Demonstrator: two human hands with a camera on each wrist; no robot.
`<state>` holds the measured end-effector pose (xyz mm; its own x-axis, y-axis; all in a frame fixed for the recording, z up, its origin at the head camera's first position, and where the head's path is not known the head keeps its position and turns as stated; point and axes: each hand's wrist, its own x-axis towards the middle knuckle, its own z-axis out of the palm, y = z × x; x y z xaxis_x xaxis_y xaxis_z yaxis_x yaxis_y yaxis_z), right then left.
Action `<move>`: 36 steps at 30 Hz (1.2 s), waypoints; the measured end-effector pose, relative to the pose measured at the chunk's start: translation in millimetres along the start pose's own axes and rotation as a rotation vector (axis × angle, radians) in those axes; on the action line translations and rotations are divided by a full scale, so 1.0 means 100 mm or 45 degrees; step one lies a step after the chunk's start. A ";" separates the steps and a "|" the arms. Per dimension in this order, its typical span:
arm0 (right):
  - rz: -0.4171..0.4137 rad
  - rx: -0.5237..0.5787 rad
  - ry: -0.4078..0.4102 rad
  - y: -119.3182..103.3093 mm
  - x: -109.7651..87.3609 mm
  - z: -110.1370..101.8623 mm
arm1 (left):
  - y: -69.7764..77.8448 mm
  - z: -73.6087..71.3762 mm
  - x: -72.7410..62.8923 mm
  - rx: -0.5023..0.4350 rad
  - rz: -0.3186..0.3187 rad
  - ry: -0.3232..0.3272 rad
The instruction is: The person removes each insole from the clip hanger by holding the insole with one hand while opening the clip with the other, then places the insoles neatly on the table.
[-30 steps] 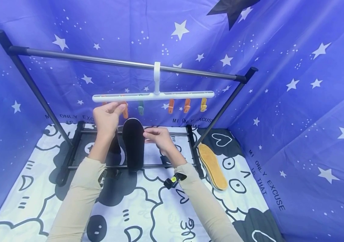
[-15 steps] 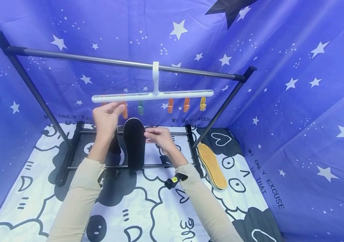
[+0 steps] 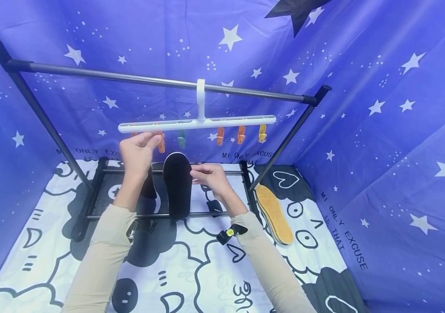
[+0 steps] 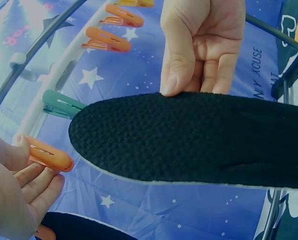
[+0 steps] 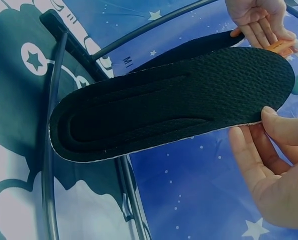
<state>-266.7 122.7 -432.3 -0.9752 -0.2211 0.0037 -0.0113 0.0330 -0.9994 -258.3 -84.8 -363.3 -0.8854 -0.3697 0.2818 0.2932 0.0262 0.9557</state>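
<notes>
Now, insole (image 3: 178,184) in right hand (image 3: 210,177) (upright)

Staged laundry-drying booth: black drying rack (image 3: 160,82) enclosed by star-printed blue cloth (image 3: 383,130), cartoon sheet (image 3: 191,269) spread beneath rack.

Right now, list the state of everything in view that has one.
black insole: upright, off the clips, pinched by right hand
orange clip: on white hanger, pinched by left hand
second black insole: hanging behind left hand
tan insoles: stacked on the floor
</notes>
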 end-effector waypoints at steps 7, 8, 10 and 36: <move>-0.003 0.047 0.014 -0.04 -0.06 -0.11 | 0.00 0.00 0.00 0.000 -0.020 0.009; -0.002 0.056 0.017 -0.03 -0.07 -0.13 | 0.00 0.00 0.00 -0.001 -0.021 0.007; 0.001 0.073 0.023 -0.03 -0.07 -0.17 | 0.01 0.01 0.00 0.000 -0.021 0.006; -0.017 0.050 0.096 -0.09 -0.21 -0.72 | -0.02 0.02 0.00 -0.056 0.057 -0.016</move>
<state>-261.7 197.3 -421.3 -0.9889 -0.1472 0.0182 -0.0172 -0.0080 -0.9998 -259.4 -82.7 -365.3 -0.8756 -0.3571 0.3253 0.3478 0.0011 0.9376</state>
